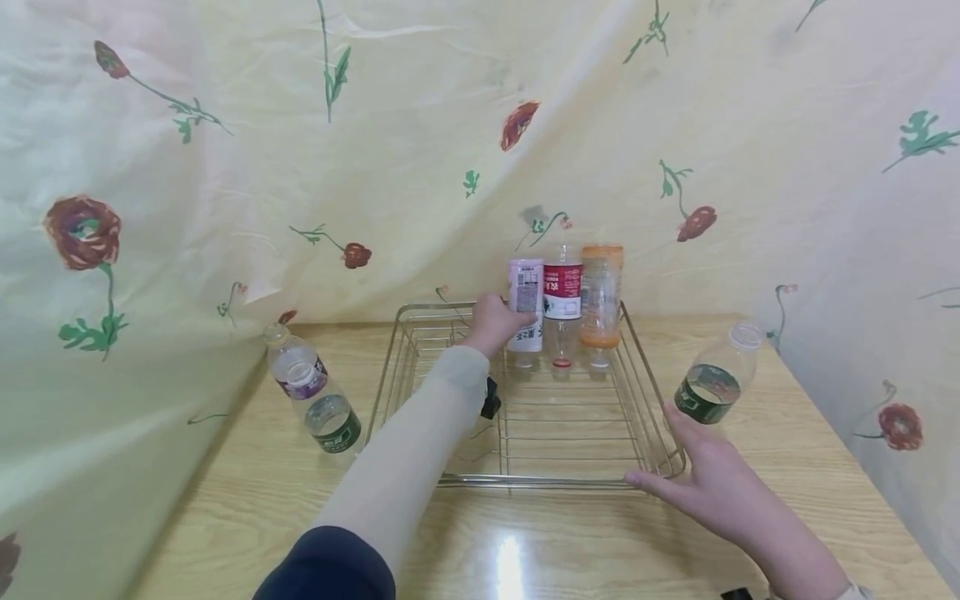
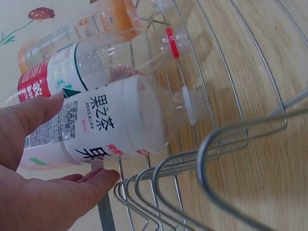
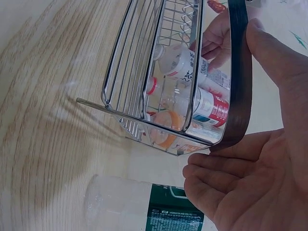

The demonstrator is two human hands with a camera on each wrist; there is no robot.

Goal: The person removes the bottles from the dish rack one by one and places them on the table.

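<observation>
- Bottles [image 1: 327, 412], one purple-labelled, one green-banded, stood overlapping from where I watched, left of the wire rack [image 1: 540, 482].
- Left hand [image 1: 493, 323] gripped the white bottle [image 1: 525, 292], neck-down in the rack.
- Beside it, a red-labelled bottle [image 1: 562, 292] and an orange-tinted bottle [image 1: 601, 292] also stood neck-down.
- Right hand [image 1: 705, 471] lay spread, touching the rack's near right corner.
- Another green-labelled bottle [image 1: 708, 390] stood just beyond.

Clasps dark rim of wire rack [image 3: 239, 96] near corner, between thumb and fingers of right hand [image 3: 264, 166]. Touches white-labelled bottle [image 3: 175, 62] inside rack with left hand [image 3: 219, 36]. Has red-labelled bottle [image 3: 211, 108] just beside, then orange-banded bottle [image 3: 166, 129], all necks toward wood-grained counter [image 3: 43, 120]. Shows green-labelled bottle [image 3: 173, 207] outside rack, partly out of view.
</observation>
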